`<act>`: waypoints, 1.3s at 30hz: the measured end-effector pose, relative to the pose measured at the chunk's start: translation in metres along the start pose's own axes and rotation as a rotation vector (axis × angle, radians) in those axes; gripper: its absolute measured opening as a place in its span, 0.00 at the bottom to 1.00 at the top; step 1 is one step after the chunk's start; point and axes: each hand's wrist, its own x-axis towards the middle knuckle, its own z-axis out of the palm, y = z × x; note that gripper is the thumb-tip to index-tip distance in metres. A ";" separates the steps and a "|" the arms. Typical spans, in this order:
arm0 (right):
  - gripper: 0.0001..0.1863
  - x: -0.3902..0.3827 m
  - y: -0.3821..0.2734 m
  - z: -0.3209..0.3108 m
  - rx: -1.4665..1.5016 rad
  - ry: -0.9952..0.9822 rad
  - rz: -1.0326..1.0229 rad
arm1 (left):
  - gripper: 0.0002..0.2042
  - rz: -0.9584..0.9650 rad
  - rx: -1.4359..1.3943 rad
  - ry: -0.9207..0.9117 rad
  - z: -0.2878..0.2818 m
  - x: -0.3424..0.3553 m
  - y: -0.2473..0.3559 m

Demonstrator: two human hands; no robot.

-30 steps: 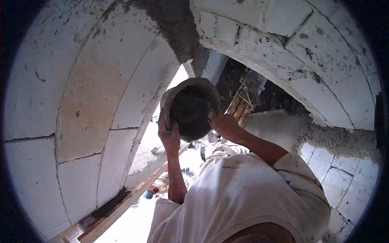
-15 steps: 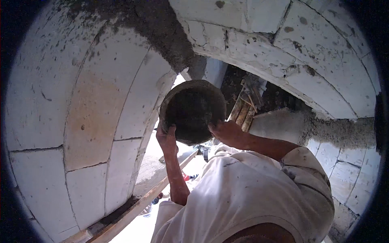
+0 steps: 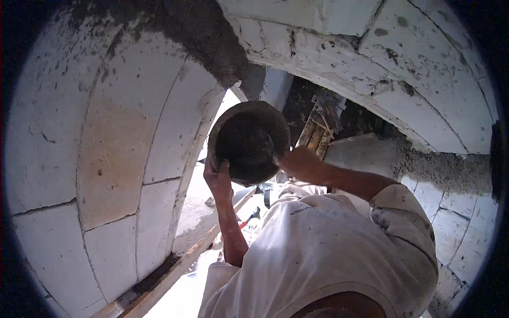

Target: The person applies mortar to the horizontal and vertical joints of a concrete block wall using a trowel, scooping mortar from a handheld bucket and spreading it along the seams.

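A round, dark mortar bucket (image 3: 213, 137) with a greyish, crusted rim is held up before me, its mouth turned toward me. My left hand (image 3: 219, 183) grips its lower left rim, thumb inside and fingers around the outside. At the lower right rim is my right hand (image 3: 298, 163), closely touching or just beside it; motion blur smears its fingers. A faint pale streak shows inside the bucket near that hand, too unclear to name. The bucket's dark inside hides what it may contain.
White block walls (image 3: 114, 164) rise at the left, and more white blocks (image 3: 339, 63) span the upper right. Grey mortar (image 3: 212, 42) covers a strip between them. A wooden plank (image 3: 175, 275) runs along the lower left. Boards (image 3: 316, 130) lie beyond the bucket.
The bucket has shifted slightly left and up in view. My right hand's clear thumb grip on the rim has turned into a blurred movement there. The left hand keeps its hold.
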 end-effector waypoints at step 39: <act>0.25 -0.023 0.009 0.054 2.045 -0.200 0.464 | 0.23 -0.011 -0.057 0.126 0.024 0.011 -0.037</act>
